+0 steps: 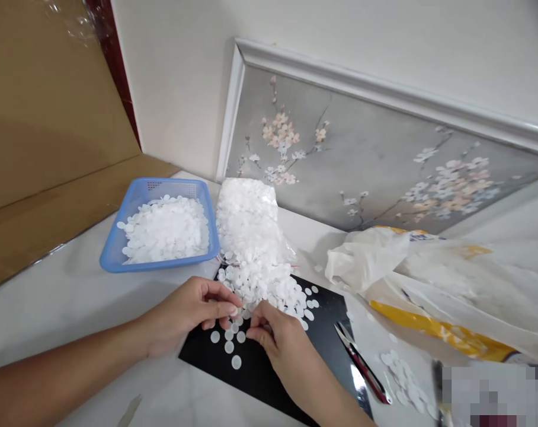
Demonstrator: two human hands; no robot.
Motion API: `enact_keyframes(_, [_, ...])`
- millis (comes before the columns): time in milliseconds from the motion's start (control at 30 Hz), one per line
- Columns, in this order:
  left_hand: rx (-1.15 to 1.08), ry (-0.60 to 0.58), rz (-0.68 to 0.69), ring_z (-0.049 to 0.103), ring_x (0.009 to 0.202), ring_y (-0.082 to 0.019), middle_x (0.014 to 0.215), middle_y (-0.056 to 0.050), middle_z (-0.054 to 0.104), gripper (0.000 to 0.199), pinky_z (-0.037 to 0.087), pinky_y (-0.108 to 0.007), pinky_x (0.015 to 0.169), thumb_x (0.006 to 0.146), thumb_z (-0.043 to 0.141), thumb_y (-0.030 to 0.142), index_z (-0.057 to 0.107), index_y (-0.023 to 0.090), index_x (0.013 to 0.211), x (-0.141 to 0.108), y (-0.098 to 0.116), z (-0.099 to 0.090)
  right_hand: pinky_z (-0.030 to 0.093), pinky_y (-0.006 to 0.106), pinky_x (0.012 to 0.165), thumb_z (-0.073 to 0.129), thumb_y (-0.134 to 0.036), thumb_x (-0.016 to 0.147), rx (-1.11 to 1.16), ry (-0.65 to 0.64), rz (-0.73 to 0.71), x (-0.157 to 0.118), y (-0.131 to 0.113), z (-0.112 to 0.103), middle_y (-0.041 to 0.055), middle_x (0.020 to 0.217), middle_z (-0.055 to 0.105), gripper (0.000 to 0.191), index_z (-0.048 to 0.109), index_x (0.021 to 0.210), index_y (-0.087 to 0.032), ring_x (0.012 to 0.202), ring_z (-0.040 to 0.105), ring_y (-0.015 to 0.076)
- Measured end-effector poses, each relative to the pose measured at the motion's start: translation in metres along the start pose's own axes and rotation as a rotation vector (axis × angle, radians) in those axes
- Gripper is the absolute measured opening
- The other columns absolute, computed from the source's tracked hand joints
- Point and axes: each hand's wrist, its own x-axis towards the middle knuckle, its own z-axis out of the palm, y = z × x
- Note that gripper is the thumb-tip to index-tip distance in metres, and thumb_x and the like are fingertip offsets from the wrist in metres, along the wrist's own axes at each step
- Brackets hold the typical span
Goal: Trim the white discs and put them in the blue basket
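Note:
A heap of small white translucent discs spills from a clear plastic bag onto a black board. At the heap's near edge, my left hand is closed, thumb against forefinger, with what looks like a white disc at the tips. Just to its right, my right hand is closed in a pinch over the board; what lies between its fingertips is too small to make out. Several loose discs lie flat below the hands. A blue plastic basket holds many more discs behind my left hand.
Thread snips with a dark red handle lie across the board's right edge. More discs are scattered beyond them. A white and yellow plastic bag fills the right side. Cardboard stands at left; a framed floral panel is behind.

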Motion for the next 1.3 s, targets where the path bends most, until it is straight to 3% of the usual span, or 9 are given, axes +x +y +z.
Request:
enact_keyframes(200, [-0.069, -0.018, -0.013, 0.043, 0.055, -0.010, 0.064, 0.001, 0.055, 0.032, 0.022, -0.023, 0.047, 0.081, 0.057, 0.044, 0.054, 0.017, 0.065, -0.002, 0.009, -0.003, 0.038, 0.024, 0.062, 0.068, -0.006, 0.076, -0.023, -0.038, 0.046, 0.001, -0.006, 0.006, -0.0022, 0.072, 0.059, 0.016, 0.060, 0.075, -0.020, 0.065, 0.054, 0.0144])
enact_keyframes(333, [0.341, -0.051, 0.095, 0.035, 0.056, -0.011, 0.059, 0.006, 0.041, 0.026, 0.024, -0.023, 0.052, 0.082, 0.058, 0.042, 0.053, 0.019, 0.069, -0.004, 0.012, -0.014, 0.037, 0.023, 0.059, 0.063, -0.006, 0.078, -0.055, -0.055, 0.027, 0.000, -0.008, 0.004, -0.0031, 0.068, 0.055, 0.018, 0.056, 0.069, -0.020, 0.062, 0.051, 0.0135])
enact_keyframes(467, [0.778, -0.059, 0.122, 0.038, 0.054, -0.013, 0.058, 0.006, 0.042, 0.008, 0.022, -0.024, 0.050, 0.081, 0.059, 0.030, 0.061, 0.023, 0.078, -0.010, 0.012, -0.025, 0.034, 0.023, 0.054, 0.058, -0.011, 0.082, 0.020, -0.091, 0.081, -0.002, -0.010, -0.004, -0.0040, 0.064, 0.053, 0.017, 0.050, 0.071, -0.020, 0.056, 0.047, 0.0120])
enact_keyframes(567, [0.910, -0.027, 0.136, 0.044, 0.055, -0.015, 0.059, 0.005, 0.047, 0.005, 0.023, -0.024, 0.050, 0.080, 0.057, 0.025, 0.062, 0.024, 0.080, -0.013, 0.011, -0.028, 0.034, 0.022, 0.048, 0.049, -0.015, 0.087, 0.201, -0.146, 0.169, -0.003, -0.010, -0.007, -0.0060, 0.059, 0.053, 0.013, 0.047, 0.076, -0.022, 0.048, 0.044, 0.0105])
enact_keyframes(633, [0.944, -0.023, 0.136, 0.047, 0.057, -0.015, 0.061, 0.004, 0.050, 0.005, 0.025, -0.024, 0.052, 0.080, 0.056, 0.025, 0.061, 0.025, 0.082, -0.013, 0.010, -0.028, 0.034, 0.021, 0.049, 0.047, -0.012, 0.086, 0.228, -0.116, 0.177, -0.002, -0.009, -0.007, -0.0064, 0.059, 0.053, 0.013, 0.047, 0.077, -0.022, 0.049, 0.045, 0.0103])
enact_keyframes(833, [0.960, -0.055, 0.103, 0.049, 0.063, -0.015, 0.065, 0.005, 0.050, 0.005, 0.027, -0.023, 0.056, 0.078, 0.057, 0.024, 0.059, 0.025, 0.082, -0.009, 0.010, -0.022, 0.038, 0.024, 0.063, 0.066, -0.012, 0.078, 0.051, -0.038, 0.122, 0.005, -0.011, 0.005, -0.0017, 0.072, 0.059, 0.010, 0.059, 0.074, -0.019, 0.067, 0.053, 0.0146])
enact_keyframes(1000, [0.975, -0.062, 0.109, 0.047, 0.064, -0.015, 0.064, 0.005, 0.050, 0.002, 0.026, -0.024, 0.056, 0.078, 0.054, 0.021, 0.055, 0.023, 0.077, -0.010, 0.008, -0.019, 0.039, 0.025, 0.067, 0.064, -0.006, 0.077, -0.001, -0.033, 0.068, 0.006, -0.015, 0.011, 0.0002, 0.078, 0.060, 0.015, 0.059, 0.072, -0.019, 0.071, 0.053, 0.0151])
enact_keyframes(1133, [0.743, -0.074, 0.107, 0.043, 0.063, -0.013, 0.069, 0.005, 0.050, 0.007, 0.028, -0.023, 0.056, 0.084, 0.047, 0.027, 0.045, 0.022, 0.078, -0.015, 0.013, -0.020, 0.035, 0.023, 0.055, 0.059, -0.007, 0.075, 0.111, -0.051, 0.100, 0.002, -0.013, 0.003, -0.0033, 0.067, 0.054, 0.016, 0.052, 0.068, -0.019, 0.058, 0.046, 0.0115])
enact_keyframes(1300, [0.412, -0.186, 0.035, 0.046, 0.067, -0.013, 0.072, 0.005, 0.058, 0.014, 0.032, -0.023, 0.060, 0.074, 0.040, 0.010, 0.045, 0.021, 0.080, -0.016, 0.025, -0.020, 0.036, 0.021, 0.053, 0.046, -0.006, 0.078, 0.396, -0.092, 0.106, 0.002, -0.004, -0.003, -0.0044, 0.070, 0.056, 0.017, 0.053, 0.084, -0.020, 0.058, 0.047, 0.0106])
